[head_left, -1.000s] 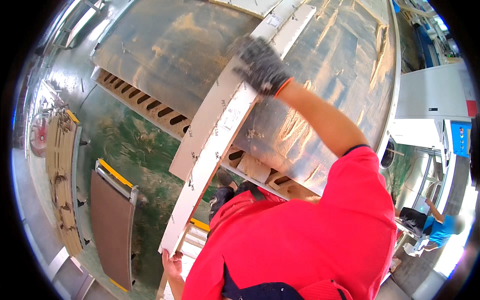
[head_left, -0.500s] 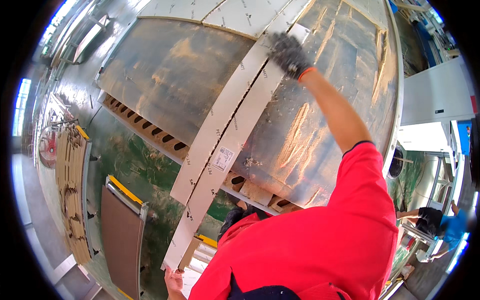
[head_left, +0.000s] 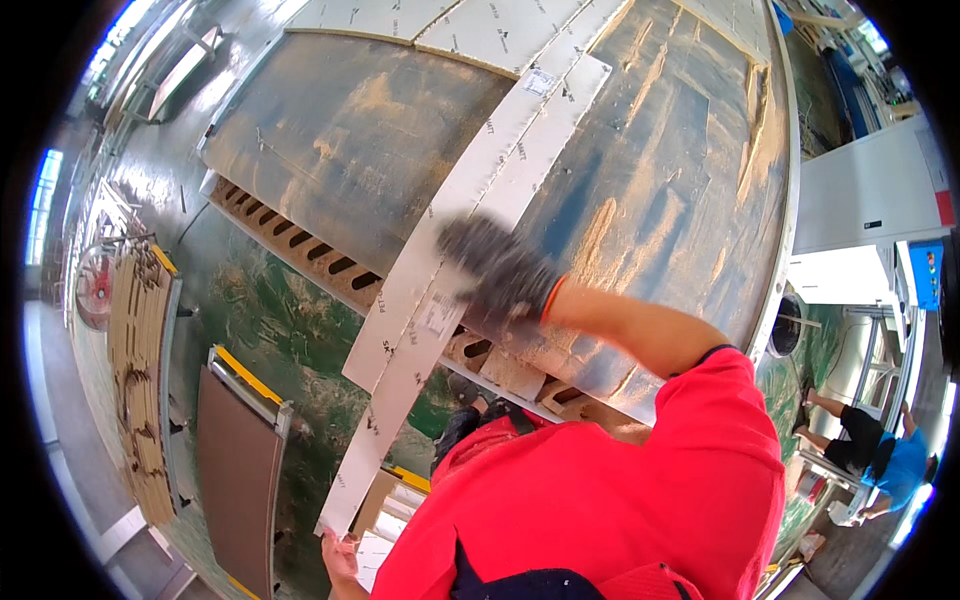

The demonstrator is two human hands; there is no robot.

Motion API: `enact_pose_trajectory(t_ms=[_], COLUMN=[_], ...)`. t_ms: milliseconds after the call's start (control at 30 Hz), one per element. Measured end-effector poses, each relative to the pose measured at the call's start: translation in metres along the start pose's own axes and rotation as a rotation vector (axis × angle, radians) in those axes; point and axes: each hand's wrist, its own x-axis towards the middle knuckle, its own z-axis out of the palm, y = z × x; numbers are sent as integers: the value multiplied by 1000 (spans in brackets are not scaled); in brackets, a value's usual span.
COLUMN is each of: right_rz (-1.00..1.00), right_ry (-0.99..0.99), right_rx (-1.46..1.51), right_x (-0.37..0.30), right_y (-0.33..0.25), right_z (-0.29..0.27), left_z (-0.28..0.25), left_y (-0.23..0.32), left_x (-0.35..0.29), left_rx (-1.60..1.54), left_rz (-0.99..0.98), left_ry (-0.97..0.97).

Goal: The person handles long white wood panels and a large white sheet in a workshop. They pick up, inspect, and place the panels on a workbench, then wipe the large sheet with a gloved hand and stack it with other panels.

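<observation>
Two long white printed strips lie side by side, the left strip and the right strip, running lengthwise from the dusty dark machine bed out past its near edge. My right hand, in a dark grey glove with an orange cuff, is over the strips near the bed's near edge. Motion blurs it, but its fingers look stretched out and nothing shows in them. Bare and partly cut off from view, my left hand grips the near end of the longer right strip at the lower left.
White boards cover the far end of the bed, where sawdust lies in streaks. A cart with a brown panel and a stack of boards stand left. Beyond the bed's right side are a white cabinet and a person in blue.
My gloved right hand has swept along the strips from their far end toward me. The dark line of debris between the strips has thinned. My left hand stays at the near end.
</observation>
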Motion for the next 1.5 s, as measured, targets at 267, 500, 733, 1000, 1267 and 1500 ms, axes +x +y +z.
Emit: enact_pose_trajectory(t_ms=[267,500,733,1000,1267,1500], right_rz=[513,42,267,675,585,435], right_ry=[-52,-136,-19,52,30,54], right_rx=[-717,-355,-513,-697,-786,-767], right_x=[8,-28,-19,-19,-5,7], right_y=[127,-17,73,206,238,249], right_z=[-96,-12,-58,-139,-162,-181], left_z=[-29,-15,-24,-79,-42,-45], left_y=[-2,13,39,34,56,85], left_x=[-15,-5,33,74,61,45], left_rx=[12,61,103,253,205,617], left_rz=[-47,-18,81,226,86,50], left_ry=[80,91,138,153,218,106])
